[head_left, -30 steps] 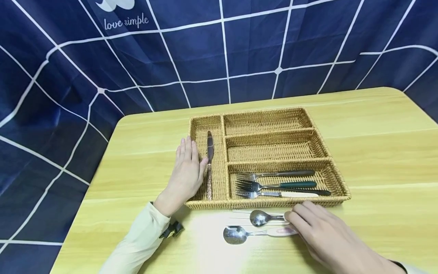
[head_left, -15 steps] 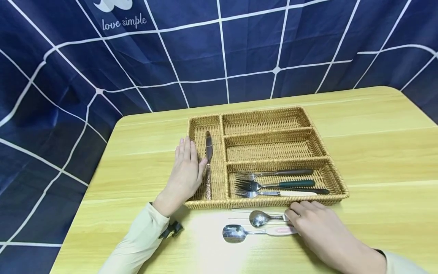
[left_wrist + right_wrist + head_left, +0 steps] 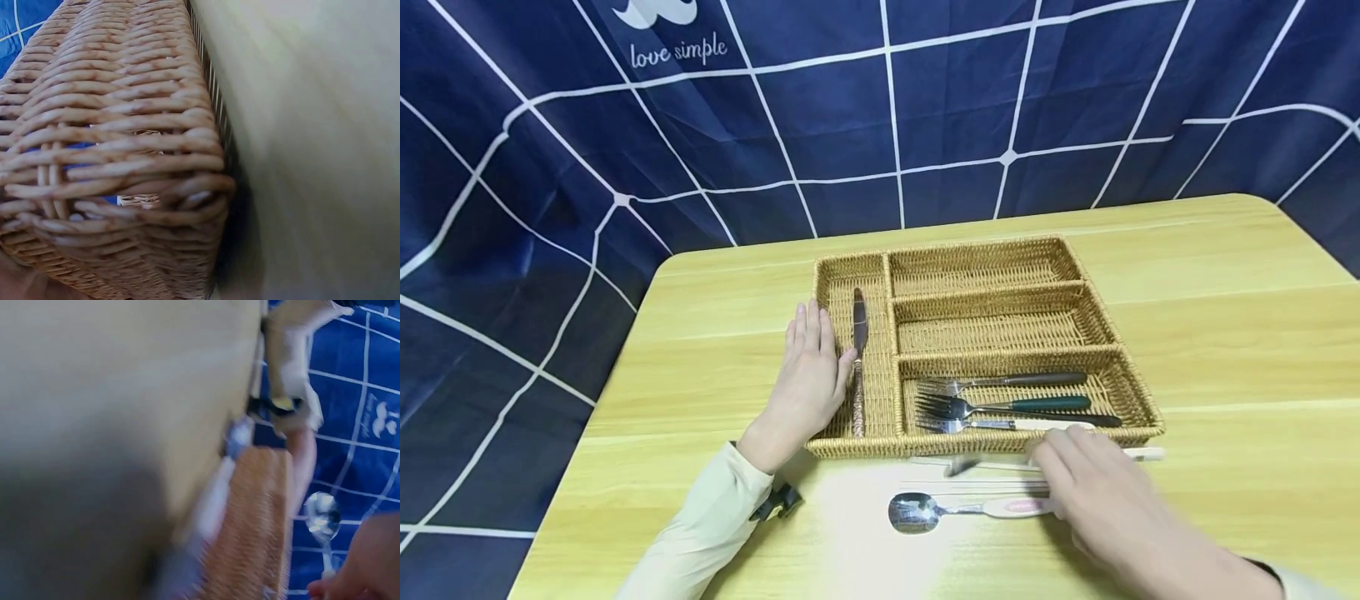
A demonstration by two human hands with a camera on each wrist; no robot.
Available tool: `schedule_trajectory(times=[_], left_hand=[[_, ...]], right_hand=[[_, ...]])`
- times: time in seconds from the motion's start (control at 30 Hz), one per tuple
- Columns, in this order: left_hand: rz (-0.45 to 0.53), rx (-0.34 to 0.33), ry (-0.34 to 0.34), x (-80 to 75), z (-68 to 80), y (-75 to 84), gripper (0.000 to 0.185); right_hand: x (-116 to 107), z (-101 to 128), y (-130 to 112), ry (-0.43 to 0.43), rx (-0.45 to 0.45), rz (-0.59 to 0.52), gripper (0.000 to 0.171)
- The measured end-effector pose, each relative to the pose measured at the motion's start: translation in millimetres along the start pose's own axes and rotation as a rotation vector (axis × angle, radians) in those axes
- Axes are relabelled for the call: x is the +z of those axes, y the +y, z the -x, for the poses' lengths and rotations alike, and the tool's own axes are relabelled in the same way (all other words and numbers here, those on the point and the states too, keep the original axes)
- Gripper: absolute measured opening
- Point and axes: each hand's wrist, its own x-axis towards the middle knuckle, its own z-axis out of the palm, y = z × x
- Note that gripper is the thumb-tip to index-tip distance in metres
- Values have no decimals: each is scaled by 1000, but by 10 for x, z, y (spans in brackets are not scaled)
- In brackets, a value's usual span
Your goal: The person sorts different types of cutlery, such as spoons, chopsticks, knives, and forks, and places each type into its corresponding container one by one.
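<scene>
- Right hand (image 3: 1101, 496) pinches a white-handled spoon (image 3: 323, 520) (blurred) just off the table (image 3: 1225, 350).
- Left hand (image 3: 811, 375), fingers straight, rests against the wicker tray (image 3: 1000, 321).
- Second spoon (image 3: 958, 508) lies beside the right fingers.

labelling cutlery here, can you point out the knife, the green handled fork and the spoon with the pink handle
knife (image 3: 859, 321), head view, on its blade in the basket's left compartment
green handled fork (image 3: 1051, 404), head view, on the green handle
spoon with the pink handle (image 3: 912, 511), head view, on its bowl, on the table
</scene>
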Motion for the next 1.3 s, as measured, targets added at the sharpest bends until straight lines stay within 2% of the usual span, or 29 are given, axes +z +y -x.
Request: schedule_trajectory(times=[0.07, 0.2, 0.33, 0.47, 0.6, 0.7, 0.77, 0.97, 1.13, 1.3], left_hand=[[-5, 1, 3, -5, -8, -7, 65], [-15, -3, 1, -19, -11, -20, 66], [-13, -13, -2, -23, -1, -34, 66], [-1, -19, -2, -18, 9, -36, 66], [4, -22, -2, -19, 15, -32, 66], [4, -21, 2, -21, 19, -33, 66], [2, -23, 3, -24, 20, -36, 66], [0, -25, 13, -31, 17, -39, 66], [-43, -14, 7, -8, 3, -27, 65], [-27, -7, -4, 12, -6, 4, 66]], right_hand=[[-84, -106, 74, 56, -7, 1, 14], [-211, -366, 307, 102, -34, 40, 42], [-202, -614, 596, 92, -85, 62, 47], [-104, -814, 833, 51, -108, 37, 49], [-12, -980, 960, -25, -81, 5, 35], [29, -1111, 999, -114, -7, 1, 22], [46, -1212, 1014, -183, 64, -6, 20], [131, -1528, 1117, -396, 245, -87, 21], [299, -1685, 1250, -516, 289, -149, 23], [471, -1683, 1349, -595, 328, -200, 43]])
